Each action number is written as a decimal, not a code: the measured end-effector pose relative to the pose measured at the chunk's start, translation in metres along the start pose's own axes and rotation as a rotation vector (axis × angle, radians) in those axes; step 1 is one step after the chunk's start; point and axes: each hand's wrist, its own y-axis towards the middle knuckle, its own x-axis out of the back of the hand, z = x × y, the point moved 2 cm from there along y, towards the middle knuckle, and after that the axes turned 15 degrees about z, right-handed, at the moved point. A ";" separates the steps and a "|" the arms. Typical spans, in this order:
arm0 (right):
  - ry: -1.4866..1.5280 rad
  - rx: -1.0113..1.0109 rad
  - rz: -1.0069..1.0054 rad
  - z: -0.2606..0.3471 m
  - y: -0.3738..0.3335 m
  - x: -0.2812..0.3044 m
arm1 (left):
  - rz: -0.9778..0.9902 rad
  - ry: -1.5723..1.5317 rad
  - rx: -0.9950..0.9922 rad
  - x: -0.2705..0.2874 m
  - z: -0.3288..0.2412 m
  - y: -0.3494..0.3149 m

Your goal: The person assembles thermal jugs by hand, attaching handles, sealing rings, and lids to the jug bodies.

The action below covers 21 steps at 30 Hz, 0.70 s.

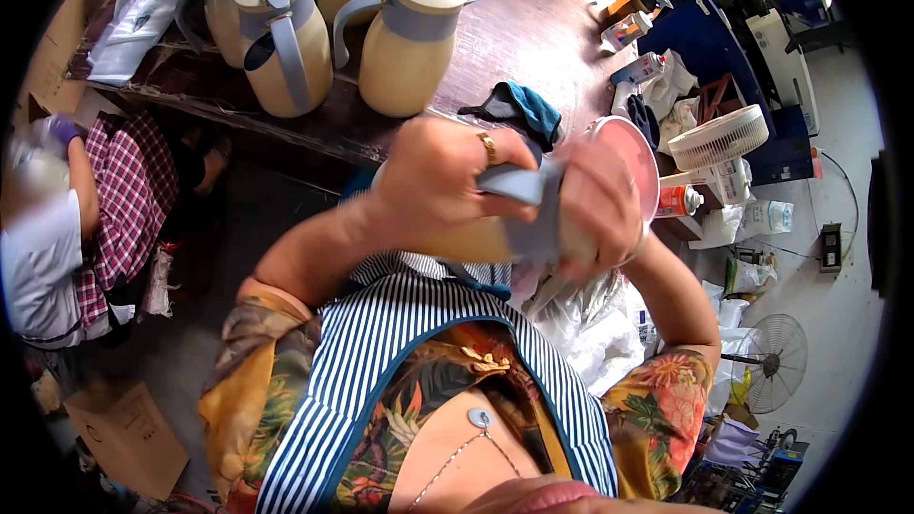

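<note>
A beige and grey thermos jug (466, 244) lies on its side in the air in front of my chest, its top turned to the right. My left hand (443, 171), with a ring on one finger, is closed around the grey handle. My right hand (602, 205) wraps over the lid end; motion blurs it, and it hides most of the lid. Several similar jugs stand upright on the dark table, among them a near one (405, 62) and one with its handle facing me (290, 57).
The dark wooden table (505, 29) holds a teal and black cloth (528, 109). Right of my hands are a pink basin (633, 152), spray cans, a white fan (719, 138) and plastic bags. Another person in a checked apron (129, 186) works at left, near a cardboard box (129, 438).
</note>
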 end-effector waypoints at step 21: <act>0.140 -0.409 0.119 0.027 0.030 -0.010 | -0.323 0.249 0.031 -0.038 0.008 -0.036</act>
